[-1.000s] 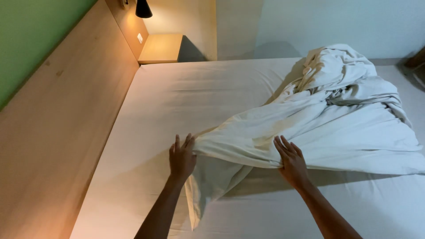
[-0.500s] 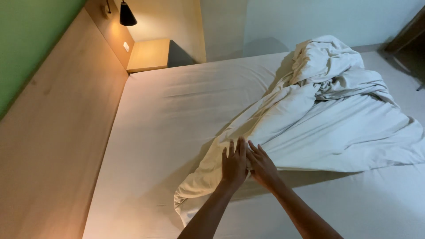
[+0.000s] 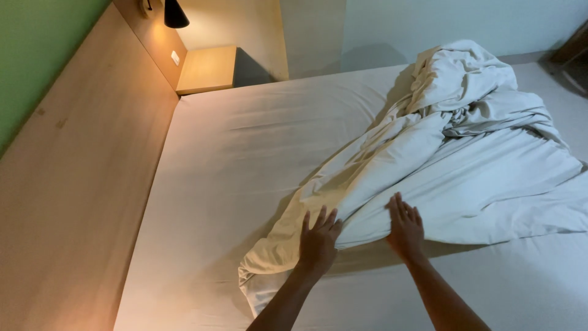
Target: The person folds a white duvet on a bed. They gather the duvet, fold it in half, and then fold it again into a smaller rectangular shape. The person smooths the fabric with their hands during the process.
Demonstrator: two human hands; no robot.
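While both palms press flat, the head view shows the left hand (image 3: 318,240) and right hand (image 3: 404,228) resting side by side on the near edge of a crumpled white duvet (image 3: 453,165), fingers spread apart and clamped on nothing. Beyond the fingers the duvet bunches high on the bed (image 3: 245,141). Left of them runs a wooden headboard (image 3: 79,184).

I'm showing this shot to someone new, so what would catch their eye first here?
First, the crumpled white duvet heaped across the right half of the bed, with the left hand and the right hand pressed flat on its near edge. Next, the black lamp glowing at the top left, above the wooden bedside shelf and the long wooden headboard on the left.
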